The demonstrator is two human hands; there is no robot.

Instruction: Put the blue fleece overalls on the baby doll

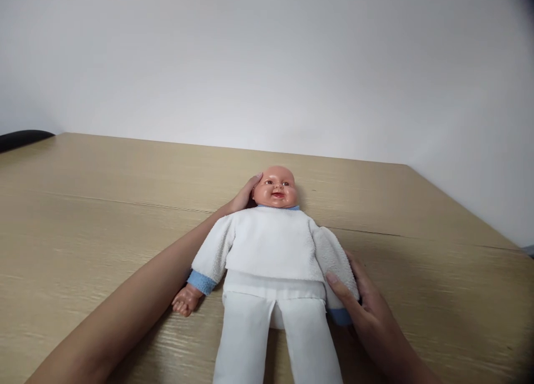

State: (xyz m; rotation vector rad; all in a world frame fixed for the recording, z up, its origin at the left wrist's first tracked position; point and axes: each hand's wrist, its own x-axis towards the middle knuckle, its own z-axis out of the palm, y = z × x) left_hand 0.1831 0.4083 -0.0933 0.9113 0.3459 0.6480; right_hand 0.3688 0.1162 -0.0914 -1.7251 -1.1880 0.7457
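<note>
A baby doll [271,245] lies face up on the wooden table, its bald head pointing away from me. It wears a white fleecy top with blue cuffs and collar, and white trousers [246,336] whose lower ends run out of view. My left hand [245,196] cups the side of the doll's head [275,186], with most of its fingers hidden behind it. On the other side, my right hand [362,295] is closed around the doll's sleeve [336,259] near the cuff, thumb on top. The doll's hand [187,300] on the left rests beside my forearm.
The light wooden table [104,222] has thin seams across it and reaches back to a pale wall [267,67]. A dark curved object [27,139] shows past the table's far left edge.
</note>
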